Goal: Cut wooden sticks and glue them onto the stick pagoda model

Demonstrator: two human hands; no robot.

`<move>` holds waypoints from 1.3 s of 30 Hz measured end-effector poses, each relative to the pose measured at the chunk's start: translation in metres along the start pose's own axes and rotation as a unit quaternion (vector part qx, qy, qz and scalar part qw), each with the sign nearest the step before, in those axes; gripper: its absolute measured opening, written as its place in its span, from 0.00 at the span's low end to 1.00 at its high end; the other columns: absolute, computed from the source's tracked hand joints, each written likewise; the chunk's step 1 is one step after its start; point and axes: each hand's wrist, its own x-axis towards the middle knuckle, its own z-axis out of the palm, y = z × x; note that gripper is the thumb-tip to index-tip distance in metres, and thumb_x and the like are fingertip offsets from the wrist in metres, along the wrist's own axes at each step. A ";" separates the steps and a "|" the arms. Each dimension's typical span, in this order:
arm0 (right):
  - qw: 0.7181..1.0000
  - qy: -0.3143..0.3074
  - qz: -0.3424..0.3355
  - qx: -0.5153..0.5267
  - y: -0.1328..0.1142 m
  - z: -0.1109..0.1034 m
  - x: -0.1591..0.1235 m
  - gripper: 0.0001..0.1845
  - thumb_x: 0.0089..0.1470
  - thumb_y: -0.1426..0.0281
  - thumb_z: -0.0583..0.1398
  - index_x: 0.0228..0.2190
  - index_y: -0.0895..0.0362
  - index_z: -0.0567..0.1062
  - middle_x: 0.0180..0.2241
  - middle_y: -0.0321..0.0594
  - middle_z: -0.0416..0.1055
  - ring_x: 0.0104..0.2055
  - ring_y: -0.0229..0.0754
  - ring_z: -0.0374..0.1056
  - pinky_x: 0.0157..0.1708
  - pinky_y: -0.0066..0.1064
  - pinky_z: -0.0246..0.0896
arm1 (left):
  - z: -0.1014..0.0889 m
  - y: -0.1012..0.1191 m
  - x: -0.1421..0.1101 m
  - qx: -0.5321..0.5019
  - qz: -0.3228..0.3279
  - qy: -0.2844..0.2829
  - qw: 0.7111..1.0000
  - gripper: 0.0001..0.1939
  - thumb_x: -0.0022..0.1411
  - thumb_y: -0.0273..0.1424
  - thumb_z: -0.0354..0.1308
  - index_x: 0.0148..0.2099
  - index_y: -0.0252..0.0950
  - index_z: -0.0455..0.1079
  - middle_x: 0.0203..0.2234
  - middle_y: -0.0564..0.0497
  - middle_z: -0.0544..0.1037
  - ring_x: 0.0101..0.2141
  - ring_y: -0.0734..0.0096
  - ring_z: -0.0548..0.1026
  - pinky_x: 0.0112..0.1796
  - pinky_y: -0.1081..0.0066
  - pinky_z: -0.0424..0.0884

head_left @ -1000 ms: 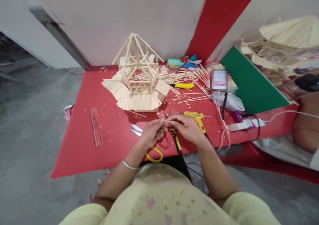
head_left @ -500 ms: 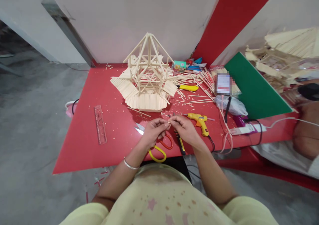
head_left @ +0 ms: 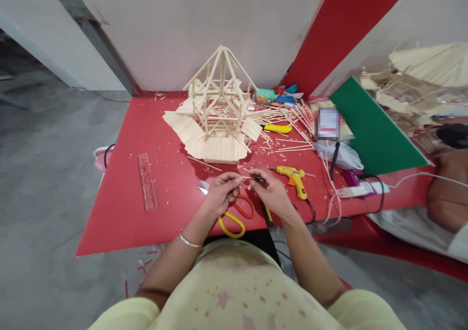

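Note:
Between my left hand (head_left: 221, 193) and my right hand (head_left: 271, 191), both closed in a pinch, a short thin pale stick (head_left: 247, 177) is held level above the table's near side. Under my left hand lie scissors (head_left: 203, 189) with one yellow and one red handle loop, partly covered. A tool with a black and yellow handle (head_left: 268, 217) rests below my right hand, its head mostly hidden. Just beyond the hands stands a model of pale wooden sticks (head_left: 217, 148), with an open pointed frame on top and slatted panels around its base.
A yellow glue gun (head_left: 292, 172) lies to the right, its cord trailing. A clear ruler (head_left: 146, 182) is at left. Loose sticks (head_left: 292, 148), a yellow-handled cutter (head_left: 278, 128), a power strip (head_left: 361, 190) and a green board (head_left: 376, 130) occupy the right. Another person's limb (head_left: 448, 188) shows at far right.
My fingertips have moved slightly apart, and the thin stick now shows between them. The view has shifted a little; the model and tools stay in place.

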 end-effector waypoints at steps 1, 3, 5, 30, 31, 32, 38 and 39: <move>1.000 0.007 -0.006 -0.024 0.000 0.000 -0.002 0.16 0.58 0.63 0.59 0.46 0.53 0.75 0.41 0.39 0.77 0.39 0.39 0.73 0.42 0.32 0.67 | 0.000 0.002 -0.001 -0.009 -0.003 0.005 1.000 0.14 0.49 0.32 0.72 0.35 0.33 0.74 0.20 0.54 0.73 0.16 0.84 0.64 0.16 0.81 0.53; 0.997 0.004 -0.022 -0.077 -0.002 0.001 -0.010 0.14 0.59 0.62 0.59 0.44 0.52 0.76 0.38 0.38 0.78 0.37 0.39 0.73 0.39 0.32 0.67 | -0.002 0.006 -0.003 -0.025 -0.005 0.015 1.000 0.14 0.47 0.30 0.72 0.35 0.33 0.73 0.22 0.53 0.75 0.17 0.83 0.66 0.16 0.81 0.54; 0.990 -0.027 -0.052 -0.130 -0.006 0.004 -0.020 0.12 0.60 0.61 0.57 0.42 0.52 0.77 0.36 0.38 0.79 0.35 0.39 0.73 0.38 0.31 0.66 | -0.005 0.010 -0.005 -0.037 -0.003 0.025 0.999 0.14 0.45 0.28 0.73 0.34 0.33 0.73 0.23 0.53 0.76 0.18 0.82 0.68 0.16 0.82 0.55; 0.886 -0.151 -0.121 -0.422 -0.020 0.053 -0.061 0.27 0.58 0.65 0.58 0.58 0.56 0.69 0.45 0.50 0.71 0.46 0.49 0.67 0.44 0.35 0.62 | -0.030 0.014 -0.013 -0.047 0.055 0.046 0.996 0.17 0.50 0.35 0.73 0.37 0.34 0.71 0.25 0.54 0.75 0.20 0.83 0.68 0.18 0.82 0.58; 0.878 -0.150 -0.119 -0.439 -0.018 0.058 -0.061 0.29 0.57 0.68 0.58 0.60 0.57 0.67 0.45 0.51 0.71 0.45 0.48 0.67 0.44 0.35 0.62 | -0.030 0.018 -0.016 -0.044 0.060 0.047 0.996 0.17 0.50 0.35 0.73 0.36 0.34 0.70 0.25 0.54 0.75 0.20 0.83 0.68 0.17 0.82 0.58; 0.869 -0.151 -0.117 -0.457 -0.016 0.061 -0.061 0.30 0.56 0.70 0.57 0.61 0.58 0.65 0.44 0.52 0.71 0.44 0.48 0.67 0.43 0.35 0.62 | -0.030 0.021 -0.020 -0.040 0.063 0.047 0.996 0.17 0.50 0.36 0.73 0.36 0.34 0.70 0.25 0.54 0.75 0.19 0.83 0.68 0.17 0.82 0.58; 0.854 -0.134 -0.111 -0.490 0.000 0.056 -0.057 0.36 0.52 0.71 0.58 0.63 0.61 0.63 0.40 0.53 0.73 0.44 0.52 0.66 0.45 0.39 0.61 | -0.045 0.029 -0.038 -0.022 0.085 0.054 0.995 0.16 0.53 0.37 0.71 0.36 0.35 0.69 0.25 0.54 0.74 0.19 0.83 0.66 0.17 0.81 0.58; 0.863 -0.127 -0.109 -0.477 0.004 0.052 -0.057 0.35 0.53 0.70 0.58 0.62 0.59 0.63 0.41 0.51 0.73 0.45 0.52 0.66 0.46 0.40 0.61 | -0.050 0.028 -0.040 -0.021 0.088 0.058 0.994 0.16 0.54 0.37 0.70 0.36 0.35 0.69 0.25 0.54 0.74 0.19 0.83 0.66 0.17 0.81 0.57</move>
